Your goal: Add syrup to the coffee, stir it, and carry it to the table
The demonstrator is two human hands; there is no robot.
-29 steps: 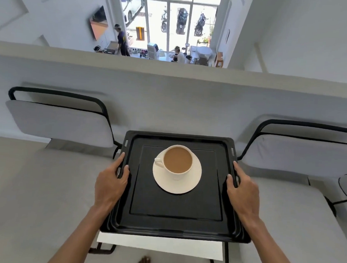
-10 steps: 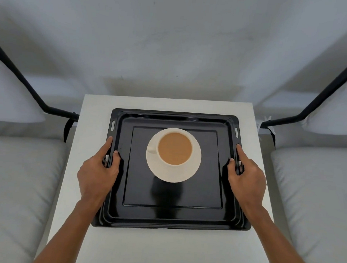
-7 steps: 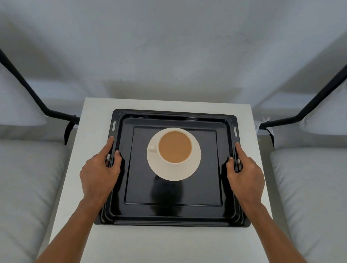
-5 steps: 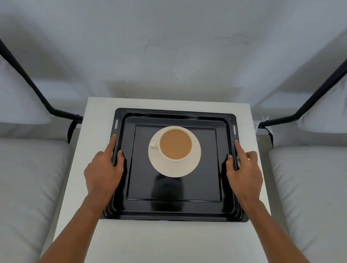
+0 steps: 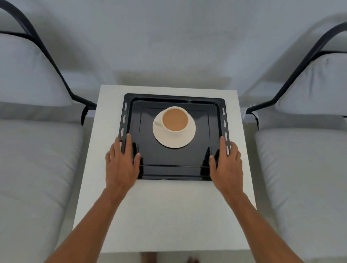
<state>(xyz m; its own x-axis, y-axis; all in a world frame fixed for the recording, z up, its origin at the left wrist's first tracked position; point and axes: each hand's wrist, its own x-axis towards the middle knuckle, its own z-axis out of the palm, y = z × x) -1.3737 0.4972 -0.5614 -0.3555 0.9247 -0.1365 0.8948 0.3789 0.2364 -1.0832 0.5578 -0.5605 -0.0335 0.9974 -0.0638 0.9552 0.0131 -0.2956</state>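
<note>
Resting flat: glossy black square metal tray (image 5: 172, 168), set on the small white square table (image 5: 163, 216) toward its far end, near edge parallel to the table's.
Left seat: pale grey cushioned chair with black tube frame (image 5: 25, 152), just beside the table, untouched.
Left hand (image 5: 121, 164): fingers spread and lying loosely over the tray's left rim, thumb inside the tray, fingertips on and just past the slotted edge; laid flat, not curled around the rim.
Centre load: white ceramic cup of milky brown coffee (image 5: 175, 120), upright on a round white saucer (image 5: 173, 138), slightly toward the far half of the tray; handle pointing left; no spill visible on saucer or tray.
Right hand (image 5: 227, 167): mirrored on the right rim, fingers extended and relaxed, thumb inside; contact light, no firm clasp apparent.
Right seat: matching grey cushioned chair (image 5: 308, 176), also just beside the table.
Done, judging by the layout: coffee even tan in colour, suggesting syrup added and stirred, though neither syrup nor spoon is in view; carry finished, tray down on the table.
Left, judging likewise: withdrawing both hands from the rims; perhaps lifting cup and saucer off the tray, if wanted.
Risk: nudging the tray while letting go, slopping the fairly full cup.
</note>
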